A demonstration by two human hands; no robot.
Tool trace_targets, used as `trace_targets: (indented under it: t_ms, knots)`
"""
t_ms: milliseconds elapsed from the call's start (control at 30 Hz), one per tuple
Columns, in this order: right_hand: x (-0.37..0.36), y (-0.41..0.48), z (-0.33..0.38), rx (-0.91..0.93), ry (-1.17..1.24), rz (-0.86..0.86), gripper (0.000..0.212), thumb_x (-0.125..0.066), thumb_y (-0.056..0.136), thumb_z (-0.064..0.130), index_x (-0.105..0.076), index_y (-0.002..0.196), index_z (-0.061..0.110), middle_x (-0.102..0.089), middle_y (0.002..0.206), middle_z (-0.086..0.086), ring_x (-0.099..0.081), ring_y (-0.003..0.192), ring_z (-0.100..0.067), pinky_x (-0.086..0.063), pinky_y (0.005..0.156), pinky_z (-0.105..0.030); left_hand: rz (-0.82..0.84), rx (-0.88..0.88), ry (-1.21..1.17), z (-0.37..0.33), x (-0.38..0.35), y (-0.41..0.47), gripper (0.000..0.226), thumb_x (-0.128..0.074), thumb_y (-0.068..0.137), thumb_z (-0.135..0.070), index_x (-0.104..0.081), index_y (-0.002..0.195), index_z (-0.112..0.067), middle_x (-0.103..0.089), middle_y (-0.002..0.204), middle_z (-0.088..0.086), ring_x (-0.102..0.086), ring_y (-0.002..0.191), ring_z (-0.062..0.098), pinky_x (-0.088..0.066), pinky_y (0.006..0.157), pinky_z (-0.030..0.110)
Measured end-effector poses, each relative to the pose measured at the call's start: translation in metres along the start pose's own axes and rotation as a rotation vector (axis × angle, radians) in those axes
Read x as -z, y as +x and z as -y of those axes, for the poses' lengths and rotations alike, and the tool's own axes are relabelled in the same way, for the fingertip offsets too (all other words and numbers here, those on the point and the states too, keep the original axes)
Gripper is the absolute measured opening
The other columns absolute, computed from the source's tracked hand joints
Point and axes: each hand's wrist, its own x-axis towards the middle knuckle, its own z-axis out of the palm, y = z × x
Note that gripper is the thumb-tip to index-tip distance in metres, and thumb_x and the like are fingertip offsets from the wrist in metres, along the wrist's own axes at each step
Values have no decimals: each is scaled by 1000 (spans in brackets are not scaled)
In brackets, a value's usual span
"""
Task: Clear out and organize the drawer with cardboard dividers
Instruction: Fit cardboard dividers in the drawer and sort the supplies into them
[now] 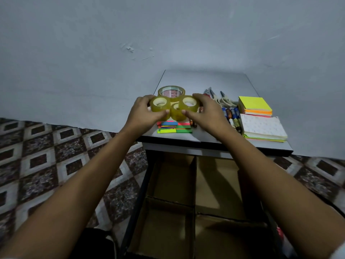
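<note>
Smooth tabletop (205, 77), glossy round tape rolls (174, 107)

Person, head view: two bare forearms, no watch, rings or bands visible. Left hand (147, 111) and right hand (206, 113) ungloved, fingernails short. Edge of a white sleeve (338, 252) at the lower right corner.

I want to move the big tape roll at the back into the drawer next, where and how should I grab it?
Take the big tape roll from above: it lies flat, core hole up, so put a thumb in the hole and fingers on the far outer wall. Its near side is blocked by the smaller rolls that the left hand and right hand hold.
</note>
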Motion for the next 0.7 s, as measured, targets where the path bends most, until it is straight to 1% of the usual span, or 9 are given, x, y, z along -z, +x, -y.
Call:
trace_targets:
  t_ms: [133,200,267,333,433,500,567,633,700]
  knots:
    - [12,-47,-5,-18,59,-14,66,-72,80,32,-45,137,12,-52,134,-4,-49,122,-16,-36,97,-22,26,-34,-2,-13,8,-55,55,-77,75,-28,-55,123,-14,-51,115,0,-51,104,10,-37,81,14]
    - [13,-78,-10,-43,95,-4,67,-72,79,32,-45,137,14,-51,133,-2,-48,121,-13,-39,101,-25,90,-32,1,-8,6,-83,56,-78,74,-28,-55,124,-16,-51,115,-1,-51,102,9,-39,76,12]
    - [7,-108,-20,-78,130,8,65,-72,79,32,-45,136,16,-52,130,1,-48,118,-11,-41,101,-30,179,-34,45,1,-3,-111,59,-78,73,-28,-54,126,-16,-51,117,0,-50,104,9,-38,78,12]
    - [-4,-135,-31,-110,107,-1,65,-73,77,33,-47,134,17,-53,126,2,-49,116,-11,-43,98,-29,269,-12,113,14,-17,-134,64,-78,73,-30,-50,130,-16,-50,120,1,-48,110,11,-35,85,17]
    - [-23,-166,-48,-136,83,-15,63,-74,76,30,-48,132,16,-55,123,0,-48,115,-11,-39,95,-24,404,98,154,33,-39,-149,66,-77,75,-31,-48,132,-15,-48,122,3,-47,115,16,-34,88,18]
    - [-34,-181,-58,-168,69,-7,64,-73,78,29,-46,134,16,-54,125,0,-46,117,-11,-35,96,-20,468,145,178,45,-55,-147,63,-77,74,-30,-51,130,-15,-50,122,5,-50,115,19,-37,90,20]
    - [-41,-192,-64,-200,46,-11,64,-71,79,30,-44,136,18,-52,127,2,-44,117,-8,-35,96,-19,502,170,175,52,-69,-139,58,-77,74,-26,-54,125,-13,-53,122,6,-51,114,20,-39,89,21]
    - [-47,-197,-68,-218,24,-46,62,-70,80,31,-44,135,18,-53,126,2,-42,113,-3,-35,93,-18,539,188,168,53,-83,-128,51,-76,76,-20,-57,122,-9,-56,123,8,-53,112,22,-41,88,22]
    - [-52,-200,-71,-228,4,-78,61,-69,81,32,-44,135,18,-53,126,2,-41,112,-3,-34,92,-18,580,208,177,55,-97,-117,48,-75,77,-20,-58,120,-6,-58,123,11,-54,113,25,-43,89,25]
